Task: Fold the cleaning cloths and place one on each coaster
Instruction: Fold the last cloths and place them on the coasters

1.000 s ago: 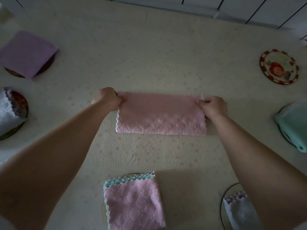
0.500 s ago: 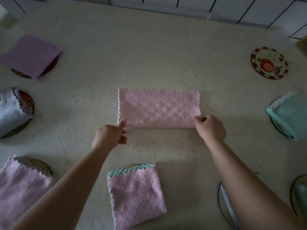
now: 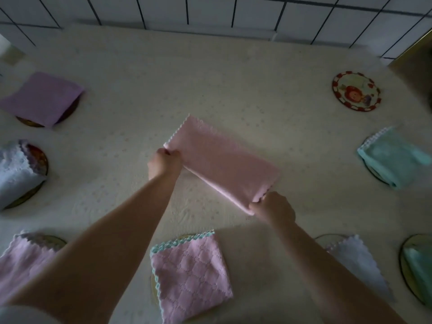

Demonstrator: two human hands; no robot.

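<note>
A pink cloth, folded into a long strip, lies slanted across the middle of the table. My left hand pinches its near left corner. My right hand grips its near right end, which is lifted slightly. One round coaster with a red rim and a cartoon picture lies bare at the far right. Every other coaster in view carries a folded cloth.
Folded cloths on coasters ring the table: purple far left, white left, pink near left, pink with teal edging in front, white near right, teal right. A tiled wall borders the far edge.
The strip lay straight across the table; both hands have gripped its near corners and turned it clockwise, so it now slants with the right end nearer me.
</note>
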